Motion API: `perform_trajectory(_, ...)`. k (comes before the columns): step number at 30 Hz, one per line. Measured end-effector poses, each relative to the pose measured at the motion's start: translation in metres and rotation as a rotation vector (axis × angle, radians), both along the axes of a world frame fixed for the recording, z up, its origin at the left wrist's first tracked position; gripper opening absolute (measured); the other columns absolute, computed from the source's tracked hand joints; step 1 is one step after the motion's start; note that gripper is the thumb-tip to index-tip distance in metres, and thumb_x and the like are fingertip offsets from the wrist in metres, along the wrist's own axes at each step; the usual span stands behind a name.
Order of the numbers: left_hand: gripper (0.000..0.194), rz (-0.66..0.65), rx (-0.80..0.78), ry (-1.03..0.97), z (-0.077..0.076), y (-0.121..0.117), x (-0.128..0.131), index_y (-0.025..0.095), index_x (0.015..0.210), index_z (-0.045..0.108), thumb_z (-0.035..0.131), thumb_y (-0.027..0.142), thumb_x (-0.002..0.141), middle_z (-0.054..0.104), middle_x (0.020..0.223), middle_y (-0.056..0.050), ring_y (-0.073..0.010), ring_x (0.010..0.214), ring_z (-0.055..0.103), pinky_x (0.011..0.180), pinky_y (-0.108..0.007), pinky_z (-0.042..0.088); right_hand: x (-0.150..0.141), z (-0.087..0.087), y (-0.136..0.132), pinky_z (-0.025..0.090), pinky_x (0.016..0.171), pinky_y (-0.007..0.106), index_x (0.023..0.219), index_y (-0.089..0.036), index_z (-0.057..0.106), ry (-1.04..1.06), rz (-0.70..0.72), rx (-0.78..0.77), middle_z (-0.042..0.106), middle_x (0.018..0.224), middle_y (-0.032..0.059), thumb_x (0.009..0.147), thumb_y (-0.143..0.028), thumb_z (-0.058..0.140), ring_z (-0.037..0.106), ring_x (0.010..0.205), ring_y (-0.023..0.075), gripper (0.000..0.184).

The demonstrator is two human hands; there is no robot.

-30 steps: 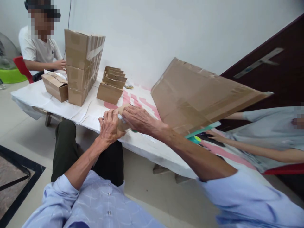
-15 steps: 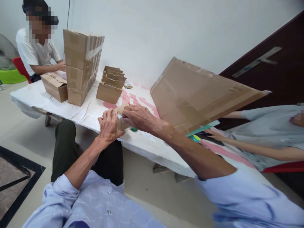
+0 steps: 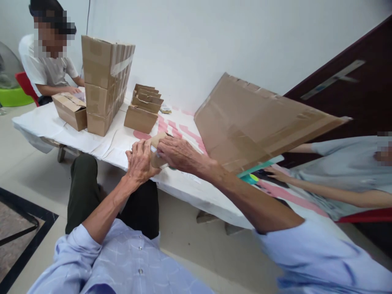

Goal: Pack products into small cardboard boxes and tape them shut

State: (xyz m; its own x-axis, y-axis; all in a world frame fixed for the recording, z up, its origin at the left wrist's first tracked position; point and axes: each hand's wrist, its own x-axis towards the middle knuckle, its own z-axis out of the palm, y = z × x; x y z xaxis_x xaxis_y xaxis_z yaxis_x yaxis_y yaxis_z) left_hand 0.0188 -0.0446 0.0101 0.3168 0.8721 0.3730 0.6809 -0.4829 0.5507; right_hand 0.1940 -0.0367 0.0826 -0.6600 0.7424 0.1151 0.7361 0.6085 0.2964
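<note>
A small brown cardboard box (image 3: 155, 141) is held over the near edge of the table, with a small white label (image 3: 153, 149) on the face toward me. My left hand (image 3: 139, 162) is closed around its left side, the thumb beneath. Bent fingers of my right hand (image 3: 176, 152) press against the right part of the box, close to the label. My right hand covers much of that side, so I cannot see whether its fingertips also pinch something small. Part of a green round thing shows just under my right hand.
Stacked cardboard boxes (image 3: 98, 98) stand at the left, beside a single box (image 3: 70, 111). Several small open boxes (image 3: 142, 112) sit behind my hands. A large cardboard sheet (image 3: 254, 122) leans at the right. One person sits far left, another at the right on the white-covered table (image 3: 196, 196).
Both hands keep nearly the same place on the small box. My right fingers have shifted slightly, and the label shows a little differently. The person at the left has lowered a hand.
</note>
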Motion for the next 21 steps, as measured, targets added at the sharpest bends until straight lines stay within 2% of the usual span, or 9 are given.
perform_trajectory(3, 0.095, 0.006, -0.003, -0.015, 0.000, 0.000, -0.001, 0.019, 0.155, 0.042, 0.086, 0.036, 0.073, 0.047, 0.160, -0.023, -0.0416, 0.147, 0.043, 0.108, -0.057, 0.042, 0.002, -0.001, -0.004, 0.042, 0.081, 0.034, 0.093, -0.019, 0.064, 0.141, 0.046, -0.028, 0.067, 0.092, 0.0098, 0.099, -0.015, 0.051, 0.058, 0.090, 0.0241, 0.015)
perform_trajectory(7, 0.096, 0.045, -0.008, -0.014, 0.000, 0.001, -0.002, 0.019, 0.156, 0.043, 0.087, 0.034, 0.072, 0.048, 0.160, -0.023, -0.0411, 0.147, 0.043, 0.109, -0.056, 0.043, 0.004, 0.013, -0.017, 0.045, 0.081, 0.034, 0.089, -0.022, 0.059, 0.463, 0.058, -0.063, 0.066, 0.091, 0.0070, 0.103, -0.021, 0.048, 0.057, 0.086, 0.0213, 0.019)
perform_trajectory(10, 0.097, 0.046, -0.004, -0.005, -0.001, 0.004, -0.006, 0.020, 0.156, 0.044, 0.088, 0.039, 0.071, 0.048, 0.160, -0.023, -0.0424, 0.148, 0.043, 0.109, -0.058, 0.044, 0.016, 0.025, -0.024, 0.048, 0.081, 0.035, 0.089, -0.023, 0.059, 0.694, 0.011, -0.029, 0.065, 0.090, 0.0051, 0.103, -0.027, 0.053, 0.058, 0.083, 0.0204, 0.016)
perform_trajectory(13, 0.096, 0.033, 0.013, -0.020, -0.002, 0.009, -0.013, 0.021, 0.155, 0.045, 0.088, 0.038, 0.071, 0.049, 0.161, -0.023, -0.0432, 0.148, 0.045, 0.110, -0.060, 0.046, 0.046, 0.024, -0.025, 0.047, 0.077, 0.033, 0.087, -0.022, 0.059, 0.873, -0.092, 0.006, 0.062, 0.084, 0.0023, 0.100, -0.034, 0.057, 0.055, 0.079, 0.0182, 0.018)
perform_trajectory(16, 0.093, 0.044, 0.059, -0.079, -0.007, 0.020, -0.023, 0.024, 0.153, 0.046, 0.087, 0.036, 0.070, 0.051, 0.159, -0.021, -0.0435, 0.148, 0.046, 0.114, -0.063, 0.044, 0.093, 0.001, -0.024, 0.044, 0.074, 0.030, 0.086, -0.022, 0.058, 1.018, -0.246, 0.012, 0.057, 0.080, -0.0004, 0.097, -0.040, 0.059, 0.050, 0.075, 0.0156, 0.022)
perform_trajectory(21, 0.097, 0.001, 0.140, -0.170, -0.019, 0.048, -0.039, 0.023, 0.146, 0.051, 0.091, 0.046, 0.061, 0.055, 0.154, -0.019, -0.0456, 0.146, 0.048, 0.120, -0.064, 0.041, 0.178, -0.067, -0.035, 0.041, 0.073, 0.029, 0.079, -0.022, 0.053, 1.134, -0.608, -0.003, 0.054, 0.075, -0.0012, 0.091, -0.035, 0.056, 0.047, 0.073, 0.0150, 0.018)
